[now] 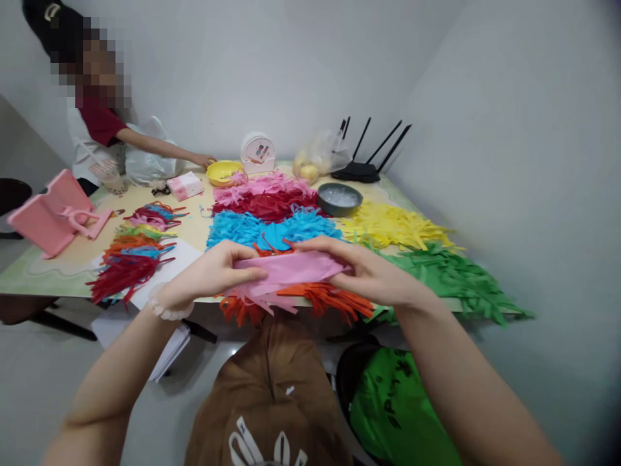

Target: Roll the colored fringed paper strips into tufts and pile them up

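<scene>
A strip of pink tissue paper [295,266] with a cut fringe is stretched between my hands over the table's front edge. My left hand [228,268] pinches its left end, thumb on the near side. Its right end is gripped by the fingers and thumb of my right hand [369,268]. Under and around it lie orange fringed tissue paper [334,299] and blue fringed tissue paper [237,228]. Farther back are red fringed tissue paper [264,204] and a pink fringed pile [286,183].
Yellow fringes [398,223] and green fringes [451,275] lie right; mixed tassels [130,259] lie left. A dark bowl [339,208], black router [356,172] and pink tablet stand [53,213] stand around. A co-worker's hand [204,160] reaches to a yellow bowl [218,182].
</scene>
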Available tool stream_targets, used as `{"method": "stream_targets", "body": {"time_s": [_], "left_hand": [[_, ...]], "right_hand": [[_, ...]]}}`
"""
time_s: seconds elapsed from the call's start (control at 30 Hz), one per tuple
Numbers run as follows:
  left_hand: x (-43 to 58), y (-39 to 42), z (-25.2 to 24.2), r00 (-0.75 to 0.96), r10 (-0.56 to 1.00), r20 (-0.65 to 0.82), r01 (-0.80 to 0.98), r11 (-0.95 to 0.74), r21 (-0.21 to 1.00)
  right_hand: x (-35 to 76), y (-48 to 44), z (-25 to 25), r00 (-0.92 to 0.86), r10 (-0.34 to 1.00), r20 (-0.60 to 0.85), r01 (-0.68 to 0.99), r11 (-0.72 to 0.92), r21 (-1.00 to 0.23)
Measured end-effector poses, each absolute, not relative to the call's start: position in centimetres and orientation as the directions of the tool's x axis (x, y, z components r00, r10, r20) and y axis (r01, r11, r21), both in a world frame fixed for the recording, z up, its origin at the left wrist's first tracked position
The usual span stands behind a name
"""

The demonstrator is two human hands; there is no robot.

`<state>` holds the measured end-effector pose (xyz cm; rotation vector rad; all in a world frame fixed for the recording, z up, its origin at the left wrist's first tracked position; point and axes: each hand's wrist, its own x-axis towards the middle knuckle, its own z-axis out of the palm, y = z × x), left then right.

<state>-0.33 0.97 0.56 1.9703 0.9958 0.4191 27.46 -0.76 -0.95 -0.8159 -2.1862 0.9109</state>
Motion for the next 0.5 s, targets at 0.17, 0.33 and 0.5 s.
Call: {"method": "stream_targets", "body": {"time_s": [0.17, 0.33, 0.5], "left_hand": [[-0.2, 0.7, 0.9, 0.615, 0.788, -0.003, 0.555, -0.43, 0.712], [-0.2, 0.4, 0.7, 0.537, 0.84, 0.078, 0.545, -0.416, 0.728], [-0.6, 0.1, 0.1, 0.483, 0.868, 0.115, 0.357, -0.315, 0.88]], "right_hand": [[26.3, -0.8, -0.4, -0.543, 0.814, 0.207, 0.436, 0.483, -0.759], [24.3, -1.3, -0.8, -0.416, 0.879, 0.233, 0.491, 0.433, -0.756], [24.3, -1.9, -1.5, -0.306, 0.921, 0.242, 0.29, 0.333, -0.897]]}}
